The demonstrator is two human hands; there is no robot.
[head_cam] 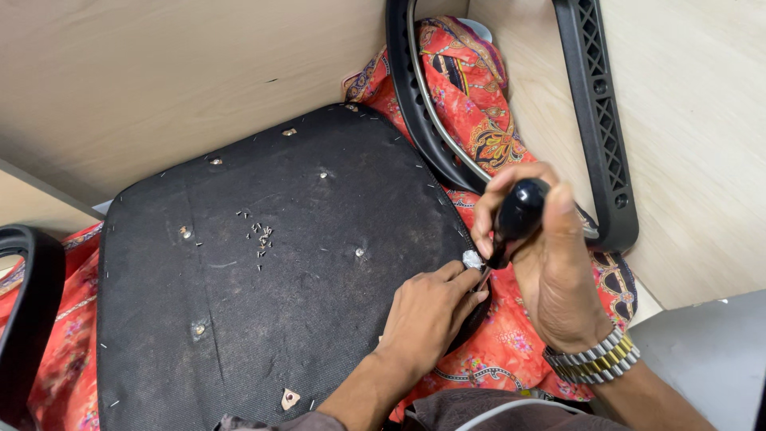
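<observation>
Screwdriver: black bulb-handled screwdriver (519, 214) sits at the right edge of the upturned seat base (263, 263), over the red patterned fabric (495, 343)
Screwdriver axis: long axis is tilted, handle up and to the right, shaft (483, 276) running down-left to the seat's edge; only a short bit of metal shows, the tip is hidden behind the fingers
Right hand: right hand (550, 263) is wrapped closed round the handle, thumb on top, fingers curled over the near side, wrist bent down, a two-tone metal watch band (594, 361) on the wrist
Left hand: left hand (427, 311) comes in from below, lying palm-down on the seat edge, fingers bunched and pinching right at the shaft; something small and silvery (473, 259) sits at the fingertips, can't tell what it is
Seat base: black, fuzzy underside facing up, edge lined with staples
Count, fittings: I count around eight metal fittings on the underside, one of them (360, 252) just left of the left hand
Count, loose bits: a little heap of pulled staples (259, 235) near the middle, too small to count
Count, armrests: two black plastic armrests, one (590, 112) upper right against the wooden wall, one (28, 303) at the far left
Count, hands: two, both the same person's
</observation>
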